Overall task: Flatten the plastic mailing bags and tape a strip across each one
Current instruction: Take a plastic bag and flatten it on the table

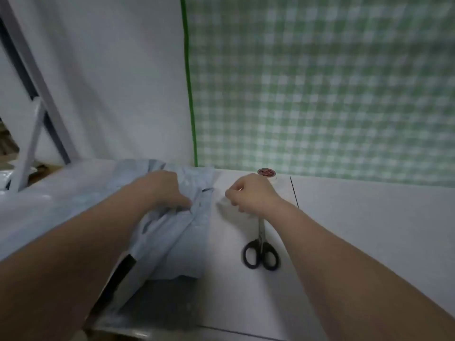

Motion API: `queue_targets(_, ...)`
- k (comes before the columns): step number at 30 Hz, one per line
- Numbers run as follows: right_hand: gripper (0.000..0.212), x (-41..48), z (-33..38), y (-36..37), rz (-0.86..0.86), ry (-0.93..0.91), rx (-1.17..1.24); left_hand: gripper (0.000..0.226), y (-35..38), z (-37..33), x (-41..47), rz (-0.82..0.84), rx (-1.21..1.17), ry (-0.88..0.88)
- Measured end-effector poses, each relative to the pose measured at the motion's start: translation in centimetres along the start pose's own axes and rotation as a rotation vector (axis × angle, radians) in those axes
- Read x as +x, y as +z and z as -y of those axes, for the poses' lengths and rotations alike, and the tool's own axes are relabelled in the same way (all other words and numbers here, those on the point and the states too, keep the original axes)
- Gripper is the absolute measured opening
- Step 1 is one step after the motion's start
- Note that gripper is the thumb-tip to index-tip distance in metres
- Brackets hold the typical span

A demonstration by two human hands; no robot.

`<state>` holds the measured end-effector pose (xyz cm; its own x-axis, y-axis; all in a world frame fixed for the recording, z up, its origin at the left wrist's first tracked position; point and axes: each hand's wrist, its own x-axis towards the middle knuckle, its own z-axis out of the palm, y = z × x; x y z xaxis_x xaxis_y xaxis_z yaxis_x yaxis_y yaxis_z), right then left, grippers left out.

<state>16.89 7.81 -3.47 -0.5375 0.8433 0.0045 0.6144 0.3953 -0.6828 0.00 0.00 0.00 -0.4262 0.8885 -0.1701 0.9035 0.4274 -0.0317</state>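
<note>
The left hand (pixel 163 188) lies on a crumpled pale blue mailing bag (pixel 177 242), which lies on the white counter (pixel 357 217). Its grip is closed: the fingers curl into a bunched fold of the plastic and the thumb presses in beside them. From this grip the bag runs both away towards the wall and back towards the person, creased and not yet flat. A darker bag (pixel 162 306) lies under its near end, with a black band (pixel 121 269) showing below the left forearm.

The right hand (pixel 251 193) hovers low just to the right of the bag, apart from the left hand. Its grip is pressed together, the fingertips pinching a small pale strip (pixel 222 204) that is too blurred to name for certain. Just beyond this grip, partly hidden by the knuckles, stands a roll of tape (pixel 267 173) with a red core. On the near side of the grip, under the wrist, lie black-handled scissors (pixel 261 252), blades pointing towards the hand and closed.

Behind the counter hang a green checked cloth (pixel 320 82) and a white sheet (pixel 110 70).
</note>
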Motion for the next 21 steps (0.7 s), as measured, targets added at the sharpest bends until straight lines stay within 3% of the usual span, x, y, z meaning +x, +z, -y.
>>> queue_targets(4, 0.028, -1.7, 1.8, 2.4, 0.113, 0.055, 0.087, 0.053, 2.1, 2.3, -1.5, 0.188, -0.013, -0.046)
queue_targets(7, 0.027, -3.0, 3.0, 4.3, 0.165, 0.086, 0.107, 0.04, 3.1, 2.8, -2.4, 0.161, -0.018, 0.008)
queue_targets(11, 0.03, -3.9, 4.3, 6.0, 0.205, 0.123, 0.116, 0.048, 3.9, 3.1, -3.9, 0.25, -0.094, -0.005)
queue_targets(14, 0.034, -3.8, 5.2, 6.7, 0.215, 0.159, 0.149, 0.029, 4.1, 3.8, -4.0, 0.202, -0.121, 0.05)
queue_targets(16, 0.039, -3.8, 5.7, 7.0, 0.211, 0.207, 0.218, 0.028, 3.6, 4.3, -4.1, 0.148, -0.232, 0.102)
queue_targets(21, 0.06, -3.7, 7.4, 6.7, 0.323, 0.365, 0.672, 0.028, 1.1, 4.7, -4.3, 0.002, -0.808, 0.109)
